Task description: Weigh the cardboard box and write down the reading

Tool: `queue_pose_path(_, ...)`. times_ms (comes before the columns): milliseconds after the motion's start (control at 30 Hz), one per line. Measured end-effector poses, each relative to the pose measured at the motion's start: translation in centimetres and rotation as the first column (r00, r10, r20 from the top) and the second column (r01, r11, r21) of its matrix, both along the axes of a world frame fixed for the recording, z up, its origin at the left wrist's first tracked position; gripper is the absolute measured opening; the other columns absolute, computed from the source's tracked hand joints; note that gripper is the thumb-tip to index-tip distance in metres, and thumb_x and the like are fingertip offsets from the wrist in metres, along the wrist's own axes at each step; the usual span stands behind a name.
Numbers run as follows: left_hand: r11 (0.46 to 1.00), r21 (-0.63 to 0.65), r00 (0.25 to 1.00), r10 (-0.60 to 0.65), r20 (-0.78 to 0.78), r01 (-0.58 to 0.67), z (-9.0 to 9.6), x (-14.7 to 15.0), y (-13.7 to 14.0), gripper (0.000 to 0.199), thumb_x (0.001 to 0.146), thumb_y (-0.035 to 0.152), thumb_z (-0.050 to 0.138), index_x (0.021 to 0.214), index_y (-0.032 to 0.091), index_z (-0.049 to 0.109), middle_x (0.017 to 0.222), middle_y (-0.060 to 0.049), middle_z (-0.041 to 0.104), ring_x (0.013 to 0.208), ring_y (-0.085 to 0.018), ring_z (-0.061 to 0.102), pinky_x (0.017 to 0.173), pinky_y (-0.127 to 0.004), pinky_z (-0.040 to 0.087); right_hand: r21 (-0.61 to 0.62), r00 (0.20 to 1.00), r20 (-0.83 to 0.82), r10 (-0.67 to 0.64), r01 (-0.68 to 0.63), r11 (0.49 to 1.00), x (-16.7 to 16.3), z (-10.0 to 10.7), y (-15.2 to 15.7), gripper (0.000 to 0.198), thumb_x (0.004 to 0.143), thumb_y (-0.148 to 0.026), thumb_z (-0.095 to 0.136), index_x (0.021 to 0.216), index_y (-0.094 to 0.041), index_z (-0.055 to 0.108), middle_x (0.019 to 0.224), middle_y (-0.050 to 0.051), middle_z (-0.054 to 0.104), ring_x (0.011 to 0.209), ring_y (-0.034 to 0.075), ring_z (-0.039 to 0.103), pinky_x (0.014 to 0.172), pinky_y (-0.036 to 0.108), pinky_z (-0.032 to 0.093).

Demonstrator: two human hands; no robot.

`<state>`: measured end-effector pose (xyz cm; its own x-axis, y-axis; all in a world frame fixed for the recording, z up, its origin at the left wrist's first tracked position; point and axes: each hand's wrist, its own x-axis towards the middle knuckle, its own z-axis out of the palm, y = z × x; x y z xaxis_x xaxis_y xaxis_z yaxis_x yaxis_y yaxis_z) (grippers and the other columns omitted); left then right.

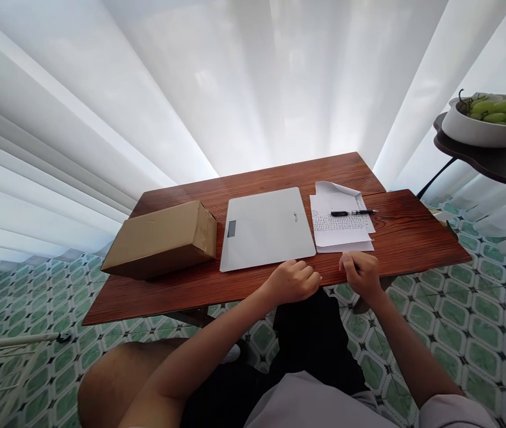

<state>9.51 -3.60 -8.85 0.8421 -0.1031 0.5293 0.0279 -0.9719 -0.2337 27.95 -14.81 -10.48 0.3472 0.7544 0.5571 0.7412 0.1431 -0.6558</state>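
My left hand (294,280) rests at the front edge of the table with its fingers curled in, just below a flat white digital scale (267,229). Nothing shows in its grasp. Close by on the right, my right hand (361,274) is closed in a loose fist on the same edge, and no object is visible in it. Beyond that fist lie several sheets of paper (340,238) covered in small print or writing, one corner curled up. A black pen (351,213) lies across them. The scale's small grey display (231,229) is on its left side.
A brown cardboard box (155,238) stands on the left of the dark red wooden table (253,178). White curtains (253,89) hang behind. At right, a white bowl (480,132) of green grapes (496,110) sits on a dark stand (480,160). A white metal rack (12,345) is at lower left.
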Motion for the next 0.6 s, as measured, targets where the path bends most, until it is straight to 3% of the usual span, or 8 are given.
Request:
queue_pose_path(133, 0.998, 0.009, 0.998, -0.067, -0.021, 0.068, 0.2, 3.2, -0.9, 0.025, 0.094, 0.023, 0.047, 0.07, 0.02, 0.045, 0.063, -0.001, 0.05, 0.062, -0.015, 0.045, 0.058, -0.031, 0.029, 0.056, 0.99, 0.074, -0.124, 0.12, 0.991, 2.3, 1.7, 0.1, 0.045, 0.099, -0.031, 0.038, 0.057, -0.02, 0.051, 0.052, 0.001, 0.053, 0.049, 0.012, 0.048, 0.056, 0.028, 0.035)
queue_pose_path(367, 0.994, -0.023, 0.99, -0.109, -0.091, 0.107, 0.4, 8.2, -1.8, 0.017, 0.097, 0.018, 0.039, 0.086, 0.018, 0.052, 0.078, -0.003, 0.054, 0.073, -0.016, 0.046, 0.059, -0.031, 0.027, -0.023, 0.903, 0.231, -0.363, 0.378, 0.925, 8.1, 3.2, 1.8, 0.038, 0.099, -0.045, 0.043, 0.086, -0.018, 0.067, 0.062, 0.001, 0.059, 0.057, 0.013, 0.053, 0.06, 0.027, 0.035)
queue_pose_path(467, 0.997, -0.005, 0.996, -0.074, -0.057, 0.074, 0.4, 9.8, -1.8, 0.018, 0.098, 0.017, 0.036, 0.099, 0.018, 0.055, 0.086, -0.004, 0.056, 0.076, -0.017, 0.047, 0.06, -0.032, 0.028, -0.097, 0.862, 0.372, -0.345, 0.406, 0.909, 10.1, 2.3, 2.7, 0.04, 0.1, -0.047, 0.043, 0.106, -0.019, 0.07, 0.072, 0.004, 0.065, 0.067, 0.016, 0.058, 0.062, 0.027, 0.033)
queue_pose_path(600, 0.999, -0.044, 1.0, 0.014, -0.002, -0.014, 0.1, 11.8, -2.0, 0.026, 0.098, 0.019, 0.036, 0.115, 0.015, 0.055, 0.094, -0.007, 0.056, 0.081, -0.018, 0.047, 0.063, -0.033, 0.031, -0.227, 0.8, 0.548, -0.246, 0.425, 0.876, 12.0, 0.8, 3.5, 0.04, 0.102, -0.039, 0.041, 0.13, -0.021, 0.062, 0.097, 0.009, 0.07, 0.087, 0.02, 0.061, 0.063, 0.029, 0.031)
